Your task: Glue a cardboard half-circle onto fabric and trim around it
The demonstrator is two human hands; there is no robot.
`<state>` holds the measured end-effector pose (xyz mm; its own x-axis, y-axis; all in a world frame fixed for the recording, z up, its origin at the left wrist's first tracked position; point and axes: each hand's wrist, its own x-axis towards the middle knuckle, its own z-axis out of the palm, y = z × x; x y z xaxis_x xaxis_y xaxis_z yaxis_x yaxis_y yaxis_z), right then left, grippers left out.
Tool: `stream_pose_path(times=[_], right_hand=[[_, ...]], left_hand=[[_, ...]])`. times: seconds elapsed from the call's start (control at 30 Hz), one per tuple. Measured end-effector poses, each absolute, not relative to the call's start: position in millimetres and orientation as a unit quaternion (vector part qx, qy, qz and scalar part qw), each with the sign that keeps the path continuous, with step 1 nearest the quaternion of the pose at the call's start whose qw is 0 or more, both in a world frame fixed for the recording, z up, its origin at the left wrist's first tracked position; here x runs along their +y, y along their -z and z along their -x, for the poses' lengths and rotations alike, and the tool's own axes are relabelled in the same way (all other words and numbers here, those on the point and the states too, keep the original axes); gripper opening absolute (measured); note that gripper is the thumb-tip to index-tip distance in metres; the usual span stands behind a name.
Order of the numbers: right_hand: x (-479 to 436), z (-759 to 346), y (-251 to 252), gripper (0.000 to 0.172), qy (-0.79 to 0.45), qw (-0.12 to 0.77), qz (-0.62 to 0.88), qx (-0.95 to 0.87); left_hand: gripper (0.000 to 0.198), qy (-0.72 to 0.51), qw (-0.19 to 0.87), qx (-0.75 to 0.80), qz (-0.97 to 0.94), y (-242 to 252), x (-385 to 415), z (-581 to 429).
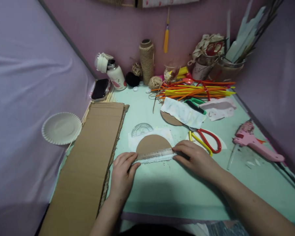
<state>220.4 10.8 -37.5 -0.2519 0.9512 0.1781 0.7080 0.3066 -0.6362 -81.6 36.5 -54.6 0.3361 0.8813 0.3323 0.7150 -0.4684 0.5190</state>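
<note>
Left hand [123,170] and right hand [196,156] pinch opposite ends of a ruler [155,154], mid-frame, probably steadying it across rounded cardboard [153,143].

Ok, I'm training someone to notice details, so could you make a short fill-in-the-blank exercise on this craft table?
1. Between the left hand and the right hand, the ruler lies across curved-edged brown ____.
2. The glue gun is coloured ____.
3. The scissors near the right hand have one yellow handle and one ____ handle.

Missing words: cardboard; pink; red.
</note>
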Motion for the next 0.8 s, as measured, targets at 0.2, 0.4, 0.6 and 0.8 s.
stream_pose_path(times=[0.2,0.4,0.6,0.8], right_hand=[[11.6,-221.4,34.1,0.008,-0.233,0.261,0.558,-0.752],[11.6,-220.0,30.9,0.008,-0.231,0.254,0.564,-0.751],[11.4,-219.9,33.0,0.009,-0.227,0.258,0.565,-0.750],[10.8,-219.5,32.3,0.011,-0.231,0.247,0.569,-0.750]], left_hand=[[0.022,-0.297,0.138,0.488,-0.809,54.7,38.2,80.9],[0.021,-0.300,0.127,0.482,-0.813,53.8,37.0,79.2],[0.020,-0.297,0.110,0.475,-0.821,53.8,36.1,77.6],[0.019,-0.301,0.105,0.465,-0.826,52.7,37.3,77.1]])
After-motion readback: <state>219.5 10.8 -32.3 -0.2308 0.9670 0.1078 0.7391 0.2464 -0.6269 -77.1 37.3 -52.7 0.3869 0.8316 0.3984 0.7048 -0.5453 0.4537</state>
